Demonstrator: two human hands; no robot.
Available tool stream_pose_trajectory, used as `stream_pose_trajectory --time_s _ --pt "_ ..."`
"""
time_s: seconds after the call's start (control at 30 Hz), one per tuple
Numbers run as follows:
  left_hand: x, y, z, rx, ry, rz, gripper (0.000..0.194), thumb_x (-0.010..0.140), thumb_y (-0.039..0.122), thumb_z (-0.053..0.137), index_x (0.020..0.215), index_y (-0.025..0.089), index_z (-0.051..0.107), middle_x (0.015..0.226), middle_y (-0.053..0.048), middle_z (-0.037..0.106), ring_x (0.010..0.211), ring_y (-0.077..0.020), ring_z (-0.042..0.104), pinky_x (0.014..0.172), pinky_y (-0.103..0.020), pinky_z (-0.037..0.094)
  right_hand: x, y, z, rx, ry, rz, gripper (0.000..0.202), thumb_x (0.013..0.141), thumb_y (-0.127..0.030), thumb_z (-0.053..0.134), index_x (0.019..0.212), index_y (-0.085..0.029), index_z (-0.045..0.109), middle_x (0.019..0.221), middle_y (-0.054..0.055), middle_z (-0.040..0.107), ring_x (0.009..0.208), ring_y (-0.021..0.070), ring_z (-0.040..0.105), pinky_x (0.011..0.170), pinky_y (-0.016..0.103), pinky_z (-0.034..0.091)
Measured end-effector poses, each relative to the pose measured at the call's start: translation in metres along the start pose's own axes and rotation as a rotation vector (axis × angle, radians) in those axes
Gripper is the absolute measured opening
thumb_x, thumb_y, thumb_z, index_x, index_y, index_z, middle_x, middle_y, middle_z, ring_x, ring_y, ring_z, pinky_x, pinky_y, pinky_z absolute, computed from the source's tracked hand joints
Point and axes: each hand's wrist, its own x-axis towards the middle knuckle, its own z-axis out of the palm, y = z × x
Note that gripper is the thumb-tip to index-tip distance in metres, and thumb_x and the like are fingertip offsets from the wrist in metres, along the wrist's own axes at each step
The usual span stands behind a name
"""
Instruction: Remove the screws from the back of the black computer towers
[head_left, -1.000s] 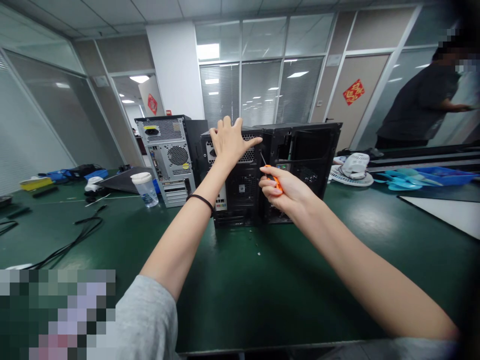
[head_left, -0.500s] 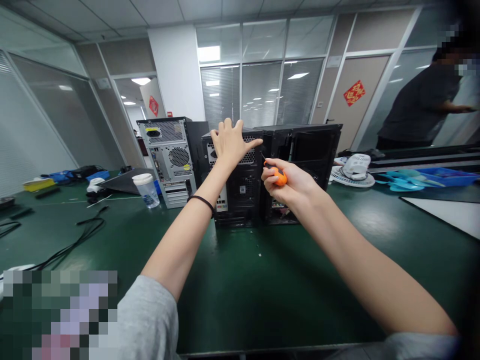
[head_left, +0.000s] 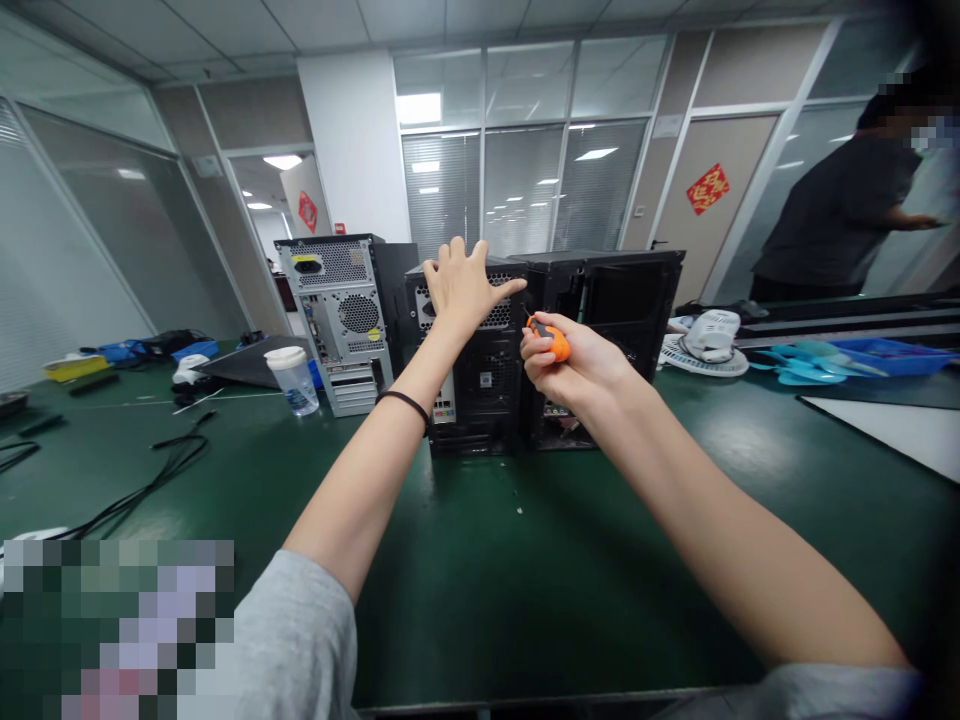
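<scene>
A black computer tower stands upright with its rear panel facing me. My left hand rests across the tower's top edge, fingers spread over the top and thumb stretched to the right. Wrapped round the orange and black handle of a screwdriver is my right hand. The screwdriver's thin shaft points up and left at the tower's upper right rear edge; I cannot make out the tip's exact contact. Just to the right, partly behind my right hand, stands another black computer case with its side open.
A silver-backed tower and a lidded plastic cup stand left. Black cables lie on the green table. To the right are a white cap-like object, a blue tray and a white panel. A person stands beyond.
My right hand has turned slightly on the screwdriver handle and shifted a little left. My left hand stays in place on the tower. The person at the right has moved slightly.
</scene>
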Motion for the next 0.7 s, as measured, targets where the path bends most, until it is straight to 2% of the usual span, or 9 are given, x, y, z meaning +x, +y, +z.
stream_pose_trajectory --time_s 0.23,0.53,0.7 --pt "-0.0004 0.0000 -0.0002 0.008 -0.004 0.006 0.067 0.074 0.067 0.053 0.125 0.024 0.047 0.132 -0.015 0.046 0.129 -0.0398 0.030 0.102 -0.052 0.027 -0.0013 0.0025 -0.0021 0.101 -0.016 0.064 0.031 0.097 -0.023 0.031 0.068 -0.017 0.041 0.043 -0.007 0.036 0.031 0.0001 0.034 0.029 0.005 0.027" --pt "-0.0004 -0.0001 -0.0005 0.002 -0.007 0.003 0.066 0.074 0.067 0.054 0.125 0.024 0.048 0.132 -0.015 0.045 0.127 -0.0387 0.032 0.103 -0.050 0.026 0.0032 0.0030 -0.0071 -0.021 -0.096 0.016 0.036 0.096 -0.017 0.022 0.069 -0.016 0.046 0.048 -0.005 0.037 0.034 0.0022 0.033 0.029 0.007 0.028" --pt "-0.0012 0.0003 -0.0028 -0.012 -0.026 0.000 0.066 0.075 0.067 0.052 0.126 0.024 0.047 0.132 -0.015 0.045 0.128 -0.0396 0.030 0.102 -0.051 0.027 0.0008 0.0043 -0.0077 0.025 -0.100 0.054 0.036 0.096 -0.017 0.021 0.071 -0.016 0.045 0.047 -0.006 0.032 0.034 0.0027 0.030 0.027 0.007 0.022"
